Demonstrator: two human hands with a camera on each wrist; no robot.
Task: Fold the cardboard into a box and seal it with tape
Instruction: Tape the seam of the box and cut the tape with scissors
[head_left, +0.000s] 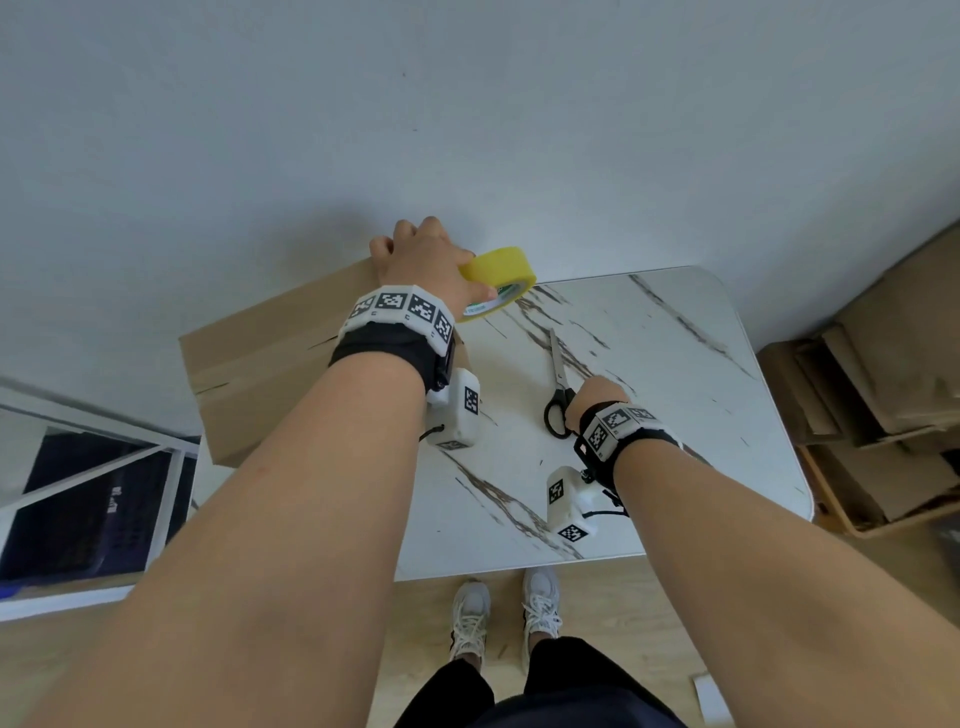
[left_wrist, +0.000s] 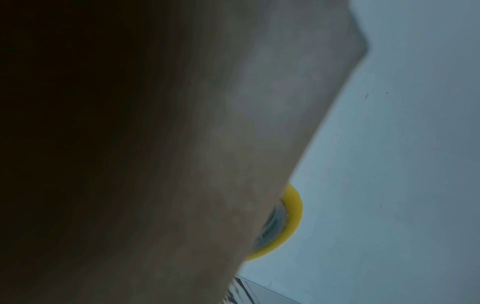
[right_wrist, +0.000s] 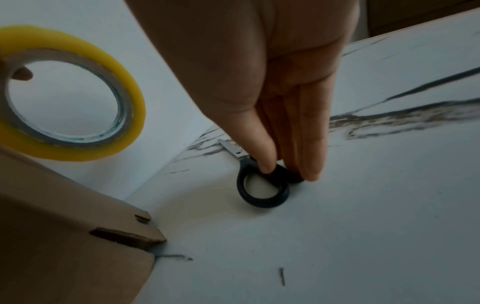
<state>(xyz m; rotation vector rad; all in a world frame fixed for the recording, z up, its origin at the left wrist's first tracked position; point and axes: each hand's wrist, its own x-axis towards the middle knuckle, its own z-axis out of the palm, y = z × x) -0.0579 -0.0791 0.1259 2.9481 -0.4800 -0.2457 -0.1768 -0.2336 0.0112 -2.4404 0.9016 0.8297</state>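
Observation:
A brown cardboard box stands on the left part of the marble table; the right wrist view shows its corner with flap edges. My left hand rests on the box's far top edge and grips a yellow tape roll, with one fingertip showing inside the roll. In the left wrist view my blurred palm fills most of the frame, with the roll's rim beside it. The scissors lie flat on the table. My right hand pinches their black handles between thumb and fingertips.
A white wall runs along the table's far edge. Flattened cardboard is stacked on the floor to the right. A white metal frame stands to the left of the table. Bare tabletop lies to the right of the scissors.

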